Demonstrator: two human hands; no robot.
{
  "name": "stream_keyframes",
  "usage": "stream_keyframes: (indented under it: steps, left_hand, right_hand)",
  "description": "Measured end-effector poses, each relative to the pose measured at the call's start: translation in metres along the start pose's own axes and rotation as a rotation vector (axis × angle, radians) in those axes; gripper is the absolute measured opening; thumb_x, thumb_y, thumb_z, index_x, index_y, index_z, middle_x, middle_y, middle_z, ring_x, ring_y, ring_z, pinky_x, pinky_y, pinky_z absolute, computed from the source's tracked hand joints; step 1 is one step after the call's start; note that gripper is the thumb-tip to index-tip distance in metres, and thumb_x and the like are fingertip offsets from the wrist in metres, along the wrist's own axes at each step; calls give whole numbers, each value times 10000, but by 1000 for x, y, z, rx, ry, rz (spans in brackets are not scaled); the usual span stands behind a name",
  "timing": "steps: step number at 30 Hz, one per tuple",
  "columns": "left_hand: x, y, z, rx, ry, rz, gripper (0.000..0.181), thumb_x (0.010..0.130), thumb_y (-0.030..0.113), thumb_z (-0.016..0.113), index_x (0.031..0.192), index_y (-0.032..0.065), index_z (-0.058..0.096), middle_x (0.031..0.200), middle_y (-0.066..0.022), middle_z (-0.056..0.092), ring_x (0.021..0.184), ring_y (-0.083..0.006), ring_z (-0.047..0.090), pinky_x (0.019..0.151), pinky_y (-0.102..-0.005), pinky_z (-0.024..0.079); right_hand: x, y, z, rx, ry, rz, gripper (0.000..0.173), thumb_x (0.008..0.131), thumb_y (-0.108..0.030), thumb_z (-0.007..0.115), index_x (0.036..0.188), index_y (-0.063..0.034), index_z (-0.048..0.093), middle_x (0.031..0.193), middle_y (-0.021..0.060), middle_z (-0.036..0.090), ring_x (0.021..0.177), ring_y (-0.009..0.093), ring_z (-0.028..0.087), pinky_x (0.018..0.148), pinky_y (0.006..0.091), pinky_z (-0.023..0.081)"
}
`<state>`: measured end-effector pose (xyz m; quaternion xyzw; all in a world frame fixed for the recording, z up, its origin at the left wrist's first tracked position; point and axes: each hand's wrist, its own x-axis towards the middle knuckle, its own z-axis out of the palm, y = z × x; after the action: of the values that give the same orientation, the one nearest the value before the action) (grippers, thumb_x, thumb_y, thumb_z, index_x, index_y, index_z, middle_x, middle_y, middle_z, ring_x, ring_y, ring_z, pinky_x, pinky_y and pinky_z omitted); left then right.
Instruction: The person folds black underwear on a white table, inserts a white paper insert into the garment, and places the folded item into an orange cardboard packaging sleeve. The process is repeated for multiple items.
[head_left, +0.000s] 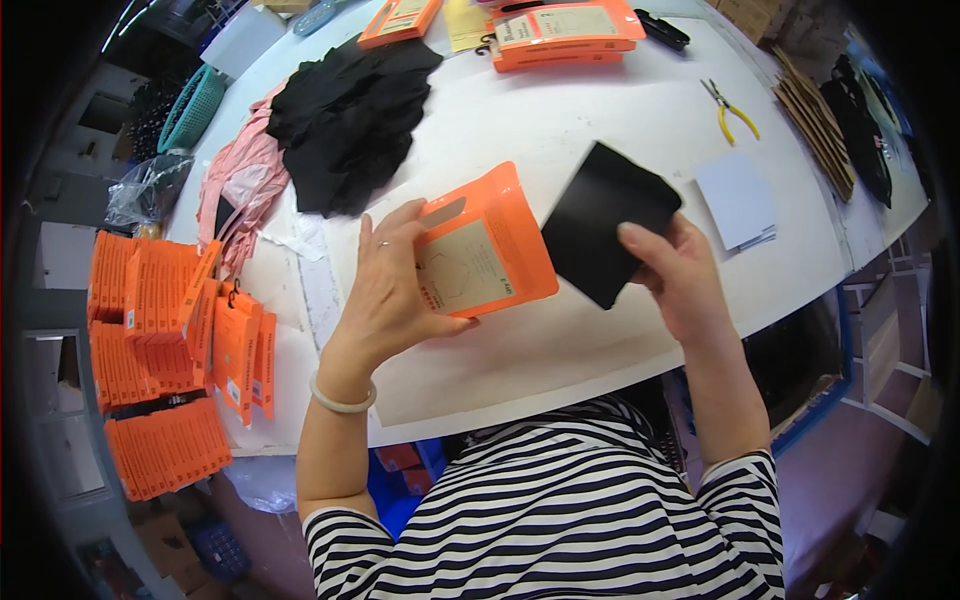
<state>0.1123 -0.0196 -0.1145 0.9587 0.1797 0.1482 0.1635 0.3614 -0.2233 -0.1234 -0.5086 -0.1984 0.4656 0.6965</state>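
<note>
My left hand (397, 285) grips an orange retail pouch (510, 232) with a printed panel and holds it above the white table (487, 352). In my right hand (667, 262) is a folded black cloth piece (600, 217), pinched at its right corner with my thumb on top. The cloth's left edge lies close beside the pouch's right end; whether they touch I cannot tell. Behind my left hand is a heap of black fabric garments (352, 120), with pink fabric (247, 180) at its left. White cards (739, 199) lie stacked to the right of my right hand.
Orange packages (161, 300) stand in rows at the left table edge. More orange packages (562, 37) lie at the far side, near a black stapler-like tool (664, 31). Yellow-handled pliers (729, 112) rest at the right. A teal plastic basket (193, 109) sits far left; brown cardboard pieces (814, 124) far right.
</note>
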Motion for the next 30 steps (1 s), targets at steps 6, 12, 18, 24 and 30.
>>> stream_keyframes:
  steps: [6, 12, 18, 24, 30]
  left_hand:
    - [6, 14, 2, 25, -44, 18, 1088, 486, 332, 1010, 1358, 91, 405, 1528, -198, 450, 1421, -390, 449, 1243, -650, 170]
    - [8, 32, 1, 48, -124, 54, 1066, 480, 329, 1012, 1330, 97, 411, 1533, -196, 450, 1416, -389, 458, 1255, -631, 173]
    - [5, 56, 13, -34, -154, 68, 1017, 492, 336, 1006, 1293, 95, 427, 1521, -198, 457, 1406, -387, 466, 1247, -650, 181]
    - [4, 74, 16, -104, -159, 107, 985, 535, 380, 988, 1293, 83, 432, 1515, -207, 460, 1402, -395, 468, 1236, -664, 191]
    - [4, 89, 31, -93, -110, 115, 967, 580, 463, 949, 1288, 35, 449, 1486, -231, 483, 1381, -419, 484, 1220, -678, 215]
  right_hand:
    - [3, -4, 9, -224, -224, 163, 429, 972, -183, 715, 1319, 47, 611, 1161, 118, 709, 991, 156, 708, 862, 345, 613]
    - [13, -10, 10, -292, -355, 379, 444, 975, -187, 680, 1340, 54, 603, 1147, 114, 708, 970, 156, 710, 880, 344, 599]
    - [10, -13, 17, -266, -361, 542, 422, 987, -185, 672, 1340, 34, 600, 1182, 112, 691, 1005, 162, 700, 864, 327, 600]
    - [13, -8, 0, -178, -413, 679, 433, 983, -212, 707, 1350, -5, 608, 1214, 112, 690, 1015, 159, 702, 831, 307, 609]
    - [14, 20, -6, -66, -431, 744, 440, 985, -225, 709, 1356, -12, 607, 1241, 124, 689, 1033, 171, 707, 825, 310, 613]
